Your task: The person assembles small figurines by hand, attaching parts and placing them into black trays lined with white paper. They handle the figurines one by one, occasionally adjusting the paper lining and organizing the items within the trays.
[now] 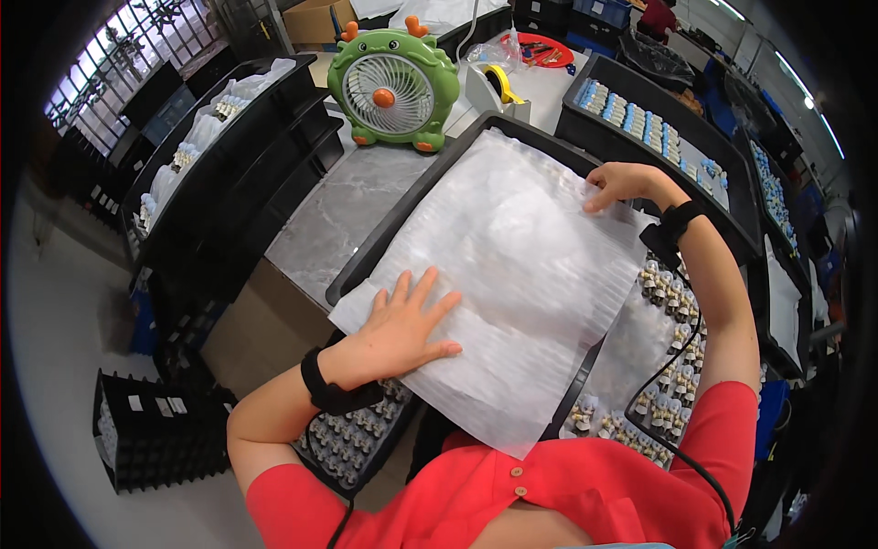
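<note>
A white, translucent packing sheet point(512, 265) lies over a black tray point(366, 261) in front of me. Its near edge hangs past the tray toward my body. My left hand point(402, 329) rests flat on the sheet's near left part, fingers spread. At the far right edge of the sheet, my right hand point(626, 186) is bent inward with its fingers and thumb closed on the edge. What lies beneath the sheet is mostly hidden; faint lumps show through near the far rim. Black bands with cables circle both wrists.
A green cartoon-shaped fan point(393, 87) and a yellow tape dispenser point(498, 96) stand beyond the tray. Trays of small metallic parts point(672, 302) lie right and lower left point(357, 435). Blue-and-white parts fill a black tray point(640, 119) far right. Stacked black trays point(247, 174) rise at left.
</note>
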Action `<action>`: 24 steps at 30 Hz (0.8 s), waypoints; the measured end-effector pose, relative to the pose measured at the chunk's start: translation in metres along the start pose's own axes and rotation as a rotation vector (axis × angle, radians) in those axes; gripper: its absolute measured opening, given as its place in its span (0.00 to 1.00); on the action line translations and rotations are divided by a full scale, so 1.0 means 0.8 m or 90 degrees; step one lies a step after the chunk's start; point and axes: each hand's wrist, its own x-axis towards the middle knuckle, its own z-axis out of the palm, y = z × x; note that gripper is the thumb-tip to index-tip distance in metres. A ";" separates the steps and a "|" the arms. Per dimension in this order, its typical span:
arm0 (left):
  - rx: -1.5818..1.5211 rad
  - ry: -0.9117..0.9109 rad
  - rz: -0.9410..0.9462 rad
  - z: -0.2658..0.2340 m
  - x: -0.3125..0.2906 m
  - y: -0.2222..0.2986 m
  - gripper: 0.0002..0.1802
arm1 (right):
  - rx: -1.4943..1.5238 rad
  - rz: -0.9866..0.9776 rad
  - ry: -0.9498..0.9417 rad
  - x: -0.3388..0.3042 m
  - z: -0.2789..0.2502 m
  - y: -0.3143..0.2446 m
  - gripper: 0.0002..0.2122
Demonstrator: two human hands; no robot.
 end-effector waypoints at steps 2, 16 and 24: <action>0.000 -0.010 -0.019 0.002 0.006 0.001 0.37 | -0.031 -0.031 0.069 0.000 0.004 -0.012 0.20; -0.014 -0.033 -0.076 -0.001 0.005 -0.002 0.40 | -0.014 -0.142 0.405 -0.032 0.044 -0.046 0.37; -0.071 -0.096 -0.087 -0.009 0.012 -0.010 0.43 | -0.169 -0.016 0.059 -0.070 0.095 -0.082 0.52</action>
